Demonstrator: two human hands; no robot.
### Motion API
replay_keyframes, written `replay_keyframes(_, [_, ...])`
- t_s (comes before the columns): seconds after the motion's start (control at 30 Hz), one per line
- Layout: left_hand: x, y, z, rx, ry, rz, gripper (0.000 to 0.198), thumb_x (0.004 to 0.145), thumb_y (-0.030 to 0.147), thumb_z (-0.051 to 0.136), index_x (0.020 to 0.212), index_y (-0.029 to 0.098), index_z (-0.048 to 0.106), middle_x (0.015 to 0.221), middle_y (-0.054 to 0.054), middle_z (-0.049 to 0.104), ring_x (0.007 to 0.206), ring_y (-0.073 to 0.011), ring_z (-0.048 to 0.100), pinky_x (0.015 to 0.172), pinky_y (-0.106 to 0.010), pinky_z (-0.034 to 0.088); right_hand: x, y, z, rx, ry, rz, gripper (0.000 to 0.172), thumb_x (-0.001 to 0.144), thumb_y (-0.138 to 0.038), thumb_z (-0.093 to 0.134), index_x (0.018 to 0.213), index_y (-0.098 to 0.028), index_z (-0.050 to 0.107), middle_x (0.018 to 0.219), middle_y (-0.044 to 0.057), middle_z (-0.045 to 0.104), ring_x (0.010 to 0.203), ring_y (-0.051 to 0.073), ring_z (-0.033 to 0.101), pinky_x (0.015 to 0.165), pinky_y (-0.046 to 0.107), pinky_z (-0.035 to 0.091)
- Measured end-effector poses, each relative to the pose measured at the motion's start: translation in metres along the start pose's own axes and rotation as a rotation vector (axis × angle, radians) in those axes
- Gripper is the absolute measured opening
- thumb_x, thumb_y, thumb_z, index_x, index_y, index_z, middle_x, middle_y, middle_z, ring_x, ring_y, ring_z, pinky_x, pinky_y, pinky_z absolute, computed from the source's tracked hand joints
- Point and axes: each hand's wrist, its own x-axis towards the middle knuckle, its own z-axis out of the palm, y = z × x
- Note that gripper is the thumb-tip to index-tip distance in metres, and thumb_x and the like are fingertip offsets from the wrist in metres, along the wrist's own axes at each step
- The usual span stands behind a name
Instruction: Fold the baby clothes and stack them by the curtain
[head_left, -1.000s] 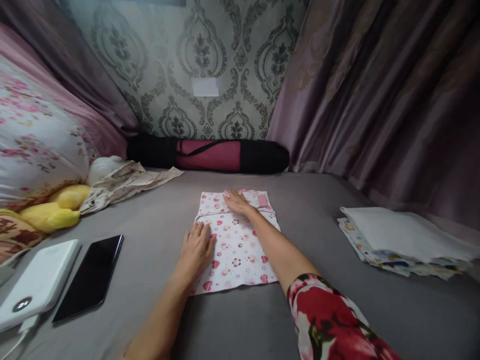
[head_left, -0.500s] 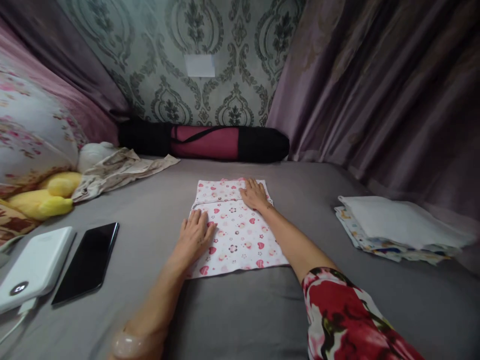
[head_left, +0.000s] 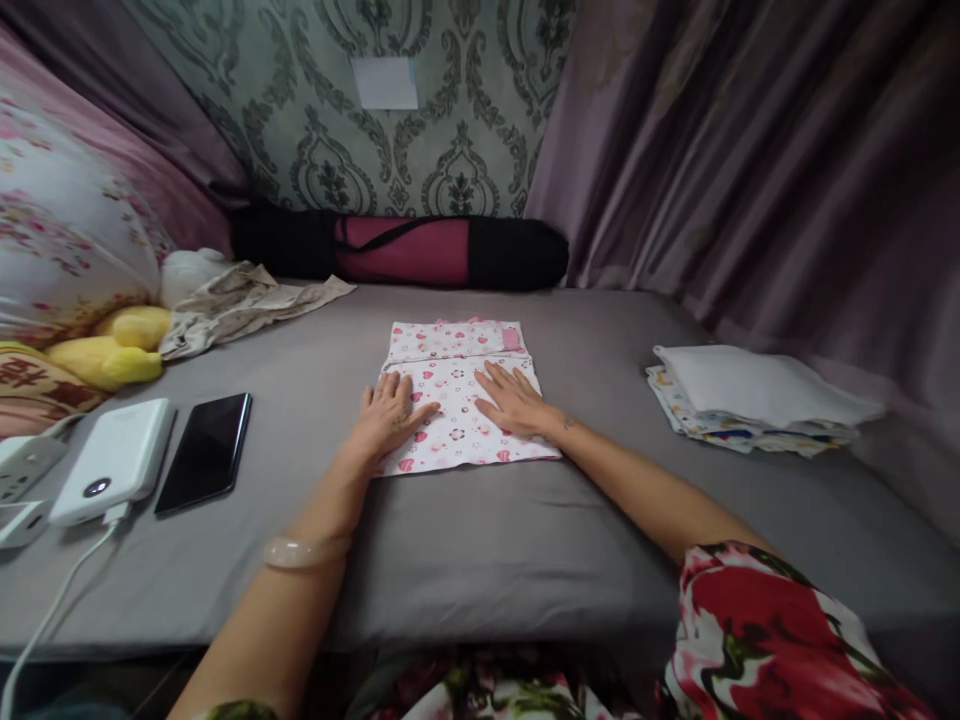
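Observation:
A white cloth (head_left: 457, 440) printed with pink hearts and flowers lies flat in front of me, its far part folded over into a band. A plain pink patch (head_left: 511, 340) shows at the band's right end. My left hand (head_left: 388, 412) rests on the cloth's left edge, fingers spread. On the right half, my right hand (head_left: 511, 400) lies flat, its fingers apart and just below the folded band. Neither hand grips anything.
To the right sits a stack of folded cloths (head_left: 757, 395). On the left are a black phone (head_left: 204, 455), a white power bank (head_left: 116, 460) with a cable, and yellow plush toys (head_left: 109, 355). A black and maroon long bag (head_left: 405, 250) lies along the wall.
My right hand has slid from the folded band down onto the cloth's body, uncovering the pink patch. My left hand stays at the left edge. The camera view has shifted.

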Motion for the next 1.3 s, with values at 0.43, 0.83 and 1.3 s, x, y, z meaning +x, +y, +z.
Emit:
replay_keyframes(0.43, [-0.025, -0.011, -0.003, 0.041, 0.095, 0.163, 0.055, 0.095, 0.048, 0.033, 0.136, 0.012, 0.042, 0.149, -0.021, 0.035, 0.140, -0.0325, 0.030, 0.112, -0.051, 0.024, -0.109, -0.013, -0.002, 0.098, -0.022, -0.096, 0.060, 0.100, -0.053, 0.024, 0.152, -0.024, 0.028, 0.159, 0.005, 0.021, 0.147, 0.022, 0.015, 0.120, 0.043, 0.008])
replay_keyframes(0.83, [-0.091, -0.034, -0.038, -0.280, -0.009, 0.375, 0.042, 0.083, 0.058, 0.058, 0.105, 0.022, 0.065, 0.109, -0.007, 0.062, 0.102, -0.0217, 0.058, 0.092, -0.035, 0.047, -0.142, 0.015, -0.011, 0.228, 0.200, -0.179, 0.031, 0.098, -0.033, 0.045, 0.120, -0.028, 0.066, 0.126, 0.007, 0.064, 0.120, 0.021, 0.056, 0.105, 0.041, 0.044])
replay_keyframes(1.3, [-0.090, -0.052, -0.050, -0.324, -0.127, 0.472, 0.037, 0.084, 0.018, 0.041, 0.113, 0.021, 0.064, 0.114, -0.010, 0.064, 0.107, -0.0215, 0.060, 0.096, -0.033, 0.047, -0.137, 0.013, -0.013, 0.073, 0.227, -0.184, 0.036, 0.094, -0.017, 0.038, 0.118, -0.026, 0.063, 0.119, 0.008, 0.066, 0.109, 0.022, 0.062, 0.095, 0.041, 0.051])
